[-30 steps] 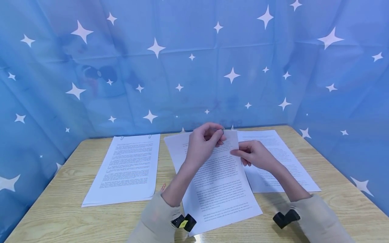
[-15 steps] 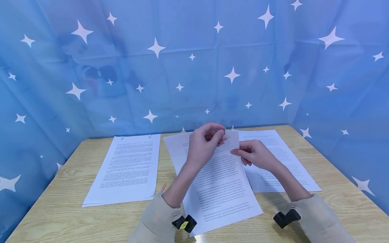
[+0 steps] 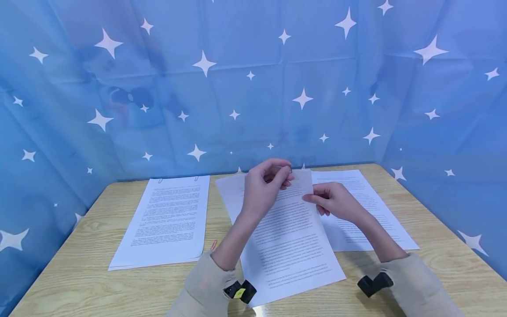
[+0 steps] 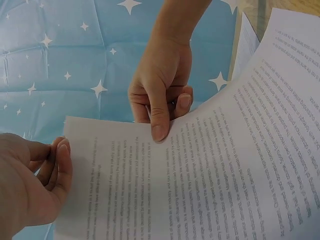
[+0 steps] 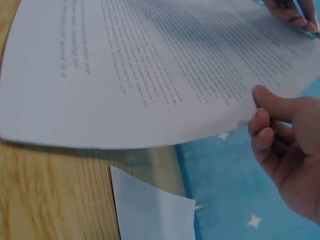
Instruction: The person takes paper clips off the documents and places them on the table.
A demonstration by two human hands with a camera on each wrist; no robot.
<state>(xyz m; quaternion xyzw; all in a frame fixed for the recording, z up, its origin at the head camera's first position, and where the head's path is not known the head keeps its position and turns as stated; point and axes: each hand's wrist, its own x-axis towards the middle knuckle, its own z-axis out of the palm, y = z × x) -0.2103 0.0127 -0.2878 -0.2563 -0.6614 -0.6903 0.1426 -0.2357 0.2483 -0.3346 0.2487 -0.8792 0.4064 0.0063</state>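
Observation:
A printed stack of paper sheets (image 3: 293, 246) is held up off the table, tilted, in the head view. At its top edge my left hand (image 3: 263, 185) pinches a small paper clip (image 3: 290, 168) between thumb and index finger; a green bit of it shows in the right wrist view. My right hand (image 3: 332, 200) pinches the sheets by their right edge, thumb on the printed face. In the left wrist view the thumb of the right hand (image 4: 162, 90) lies over the paper's edge, while the left hand (image 4: 30, 180) is at the corner.
To the left lies a printed stack (image 3: 162, 224) with two paper clips on its top edge. A red paper clip (image 3: 214, 245) lies beside my left forearm. Another printed sheet (image 3: 366, 215) is on the right, partly under the held paper. A blue starry curtain (image 3: 253, 88) surrounds the table (image 3: 71, 268).
The held sheets and my right hand have shifted very slightly to the right. My left hand has risen a touch at the top edge; both grips stay the same.

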